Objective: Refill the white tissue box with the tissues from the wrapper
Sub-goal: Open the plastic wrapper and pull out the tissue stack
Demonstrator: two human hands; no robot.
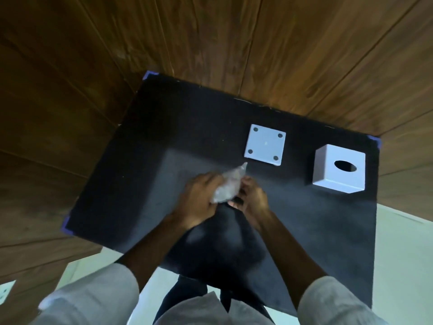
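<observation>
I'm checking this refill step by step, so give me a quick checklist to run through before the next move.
1. Clear crinkled plastic wrapper held by both the left hand and right hand: ok.
2. Wrapper opened: cannot tell, blurred.
3. Tissues out of wrapper: cannot tell.
4. White cube tissue box within reach on the black mat, oval slot up: ok.
5. Square white base plate off the box, lying apart: ok.
</observation>
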